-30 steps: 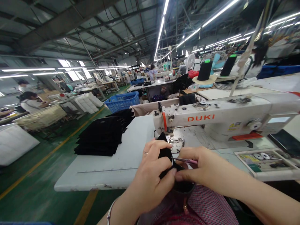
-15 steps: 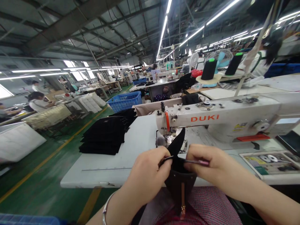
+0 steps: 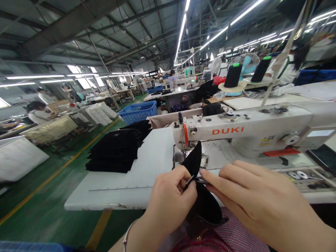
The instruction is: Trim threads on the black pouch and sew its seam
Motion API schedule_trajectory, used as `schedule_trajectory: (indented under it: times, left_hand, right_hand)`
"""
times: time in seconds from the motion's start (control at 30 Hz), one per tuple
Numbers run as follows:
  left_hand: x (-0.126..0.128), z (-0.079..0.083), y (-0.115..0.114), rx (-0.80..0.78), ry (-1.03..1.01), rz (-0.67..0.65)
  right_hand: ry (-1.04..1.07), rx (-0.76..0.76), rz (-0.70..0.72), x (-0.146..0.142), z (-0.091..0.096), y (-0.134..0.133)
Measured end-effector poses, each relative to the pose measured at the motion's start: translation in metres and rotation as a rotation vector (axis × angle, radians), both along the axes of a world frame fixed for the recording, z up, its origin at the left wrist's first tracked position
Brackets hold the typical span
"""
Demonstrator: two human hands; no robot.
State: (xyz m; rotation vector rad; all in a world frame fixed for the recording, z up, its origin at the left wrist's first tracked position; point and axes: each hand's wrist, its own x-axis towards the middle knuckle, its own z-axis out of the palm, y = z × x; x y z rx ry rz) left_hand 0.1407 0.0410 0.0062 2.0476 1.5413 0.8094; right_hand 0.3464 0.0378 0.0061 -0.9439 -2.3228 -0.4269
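Presently: black cloth (image 3: 193, 161), near side of the sewing machine (image 3: 252, 120), pinched in the left hand (image 3: 170, 196); right hand (image 3: 252, 194), fingers extended by a thin metal tool (image 3: 201, 181), grip cannot be told. Step, apparently: tool-work at the cloth. Next move calls for steady cloth.

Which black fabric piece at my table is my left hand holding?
The pointed black piece in front of the sewing machine, pinched by your left hand; the other pieces lie stacked on the white table.

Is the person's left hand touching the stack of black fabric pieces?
No, the left hand pinches a separate black fabric piece, away from the stack.
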Motion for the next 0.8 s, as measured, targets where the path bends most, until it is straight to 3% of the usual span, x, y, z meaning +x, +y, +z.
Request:
schedule_trajectory:
  times: [0.43,0.6,0.67,0.8]
  left_hand:
    - [0.009,-0.009,0.002,0.01,0.034,-0.017]
    - [0.008,-0.013,0.002,0.001,0.024,-0.016]
    - [0.006,-0.013,0.001,-0.007,0.014,-0.005]
    - [0.005,-0.013,-0.001,-0.011,0.017,-0.018]
  right_hand:
    - [-0.116,0.028,-0.096,-0.008,0.005,-0.007]
    - [-0.032,-0.018,-0.075,-0.002,0.003,-0.004]
    - [0.125,-0.167,-0.094,0.003,0.0,-0.001]
    - [0.476,-0.755,-0.151,0.003,-0.012,0.006]
